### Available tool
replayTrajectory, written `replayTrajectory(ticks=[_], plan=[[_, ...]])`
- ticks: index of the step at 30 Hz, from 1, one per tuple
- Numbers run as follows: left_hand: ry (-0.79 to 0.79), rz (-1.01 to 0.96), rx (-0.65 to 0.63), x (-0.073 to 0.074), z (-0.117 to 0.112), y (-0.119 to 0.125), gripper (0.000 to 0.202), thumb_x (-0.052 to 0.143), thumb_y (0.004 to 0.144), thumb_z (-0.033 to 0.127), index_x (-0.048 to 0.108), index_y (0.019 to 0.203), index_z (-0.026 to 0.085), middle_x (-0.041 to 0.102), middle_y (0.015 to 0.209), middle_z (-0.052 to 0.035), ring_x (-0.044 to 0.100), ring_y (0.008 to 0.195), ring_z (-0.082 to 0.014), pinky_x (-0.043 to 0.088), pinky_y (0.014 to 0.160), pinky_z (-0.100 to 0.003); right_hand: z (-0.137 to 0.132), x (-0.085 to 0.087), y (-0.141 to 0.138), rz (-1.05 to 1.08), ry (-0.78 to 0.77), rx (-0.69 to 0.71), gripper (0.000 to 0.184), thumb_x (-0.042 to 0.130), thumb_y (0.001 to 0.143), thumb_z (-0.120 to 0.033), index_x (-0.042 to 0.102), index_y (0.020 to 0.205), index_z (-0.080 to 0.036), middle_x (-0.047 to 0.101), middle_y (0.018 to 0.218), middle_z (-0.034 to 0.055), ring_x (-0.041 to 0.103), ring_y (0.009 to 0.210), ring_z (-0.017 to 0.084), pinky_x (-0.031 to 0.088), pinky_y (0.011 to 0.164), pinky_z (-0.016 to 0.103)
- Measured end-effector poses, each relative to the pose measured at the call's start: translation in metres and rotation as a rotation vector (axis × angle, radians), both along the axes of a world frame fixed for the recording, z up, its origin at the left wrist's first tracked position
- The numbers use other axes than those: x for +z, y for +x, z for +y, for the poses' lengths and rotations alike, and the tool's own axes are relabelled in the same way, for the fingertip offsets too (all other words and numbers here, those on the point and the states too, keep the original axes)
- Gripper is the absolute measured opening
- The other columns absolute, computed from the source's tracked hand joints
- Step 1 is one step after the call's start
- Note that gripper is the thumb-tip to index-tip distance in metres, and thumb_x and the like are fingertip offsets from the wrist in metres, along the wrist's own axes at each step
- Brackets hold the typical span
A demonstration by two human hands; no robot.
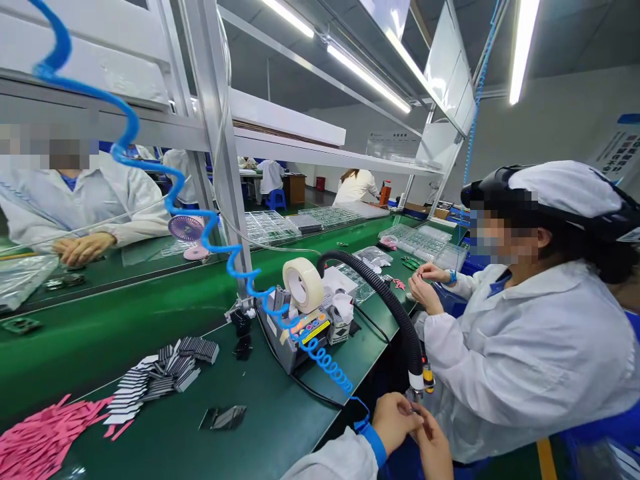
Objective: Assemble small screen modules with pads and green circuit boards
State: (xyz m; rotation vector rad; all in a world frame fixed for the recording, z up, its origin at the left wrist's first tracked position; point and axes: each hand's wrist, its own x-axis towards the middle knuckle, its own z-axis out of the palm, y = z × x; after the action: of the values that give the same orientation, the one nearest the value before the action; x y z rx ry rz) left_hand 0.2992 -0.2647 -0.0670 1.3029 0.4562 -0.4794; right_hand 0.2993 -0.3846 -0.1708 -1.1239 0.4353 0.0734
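Observation:
My left hand (395,425), with a blue wrist strap (374,445) around its wrist, is at the lower right of the head view, past the bench edge. Its fingers are pinched together, meeting those of my right hand (434,445). Whatever is between the fingertips is too small and covered to name. Just above both hands is the pale nozzle (415,383) of a black flexible hose (387,300). A blue coiled cord (325,360) runs down to the strap.
On the green bench (165,447) lie pink strips (45,437), black-and-white striped pieces (160,373) and a dark glossy sheet (223,418). A grey machine (290,350) carries a tape roll (303,285). A co-worker (525,347) sits close on the right; another person (80,207) is across the bench.

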Motion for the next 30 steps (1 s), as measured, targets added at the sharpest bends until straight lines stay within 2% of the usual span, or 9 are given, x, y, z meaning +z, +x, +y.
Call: replayTrajectory(ticks=[4,9,12,15,18,21,25,27,30], plan=[[-0.149,0.138,0.182,0.036,0.028,-0.014,0.029,0.05,0.086,0.039,0.058,0.098,0.014,0.061,0.107,-0.0072,0.058,0.097,-0.0199,0.047,0.084,-0.041,0.014,0.007,0.007,-0.067,0.061,-0.031,0.015,0.057,0.09,-0.027,0.06,0.094,-0.013,0.063,0.083,-0.0004,0.061,0.068,0.011,0.053,0.062,0.027],[-0.474,0.216,0.347,0.112,0.073,-0.058,0.033,0.049,0.084,0.049,0.053,0.076,0.017,0.063,0.095,-0.0037,0.059,0.09,-0.0131,0.042,0.073,-0.027,0.039,0.018,-0.012,-0.064,0.17,0.03,0.021,0.054,0.092,-0.032,0.058,0.088,-0.013,0.059,0.073,-0.003,0.056,0.056,0.007,0.05,0.052,0.022],[-0.625,0.157,0.465,0.158,0.101,-0.088,0.031,0.052,0.084,0.047,0.055,0.073,0.018,0.065,0.087,-0.0015,0.06,0.079,-0.0111,0.043,0.071,-0.026,0.07,0.04,-0.041,-0.056,0.222,0.166,0.023,0.059,0.088,-0.037,0.061,0.094,-0.015,0.063,0.078,-0.0008,0.06,0.061,0.01,0.053,0.056,0.024],[-0.793,0.111,0.609,0.188,0.126,-0.113,0.029,0.053,0.085,0.041,0.057,0.072,0.016,0.067,0.079,-0.0035,0.062,0.074,-0.0129,0.043,0.073,-0.03,0.101,0.077,-0.065,-0.062,0.267,0.325,0.033,0.069,0.078,-0.041,0.063,0.104,-0.02,0.067,0.087,0.0024,0.063,0.074,0.013,0.056,0.068,0.025],[-0.837,0.068,0.688,0.197,0.146,-0.13,0.029,0.057,0.082,0.041,0.059,0.07,0.014,0.068,0.077,-0.0042,0.063,0.072,-0.0139,0.043,0.074,-0.031,0.125,0.118,-0.079,-0.09,0.286,0.458,0.043,0.077,0.072,-0.032,0.062,0.112,-0.023,0.067,0.096,0.0038,0.064,0.077,0.013,0.055,0.075,0.024],[-0.828,0.035,0.739,0.195,0.162,-0.143,0.03,0.059,0.081,0.041,0.06,0.068,0.014,0.068,0.077,-0.004,0.063,0.073,-0.014,0.043,0.076,-0.032,0.142,0.15,-0.085,-0.312,0.201,0.549,0.036,0.073,0.076,-0.033,0.064,0.11,-0.026,0.068,0.088,0.0027,0.062,0.067,0.011,0.055,0.062,0.019],[-0.774,-0.005,0.787,0.189,0.177,-0.153,0.033,0.056,0.083,0.041,0.06,0.065,0.014,0.065,0.075,-0.0037,0.061,0.074,-0.0135,0.042,0.074,-0.031,0.165,0.177,-0.09,-0.707,-0.074,0.552,0.032,0.061,0.084,-0.043,0.063,0.112,-0.027,0.066,0.096,0.0056,0.064,0.076,0.014,0.055,0.06,0.02],[-0.758,-0.023,0.791,0.184,0.184,-0.158,0.034,0.056,0.083,0.042,0.06,0.065,0.014,0.064,0.076,-0.0037,0.06,0.076,-0.0136,0.042,0.074,-0.031,0.175,0.187,-0.092,-0.837,-0.235,0.527,0.032,0.058,0.086,-0.046,0.064,0.111,-0.027,0.062,0.105,0.0067,0.064,0.083,0.017,0.056,0.065,0.021],[-0.743,-0.089,0.733,0.175,0.195,-0.17,0.027,0.064,0.077,0.041,0.062,0.069,0.015,0.065,0.082,-0.0046,0.06,0.084,-0.0152,0.042,0.08,-0.032,0.186,0.199,-0.097,-0.975,-0.426,0.528,0.034,0.058,0.086,-0.045,0.062,0.113,-0.026,0.062,0.104,0.0061,0.065,0.082,0.017,0.057,0.068,0.023]])
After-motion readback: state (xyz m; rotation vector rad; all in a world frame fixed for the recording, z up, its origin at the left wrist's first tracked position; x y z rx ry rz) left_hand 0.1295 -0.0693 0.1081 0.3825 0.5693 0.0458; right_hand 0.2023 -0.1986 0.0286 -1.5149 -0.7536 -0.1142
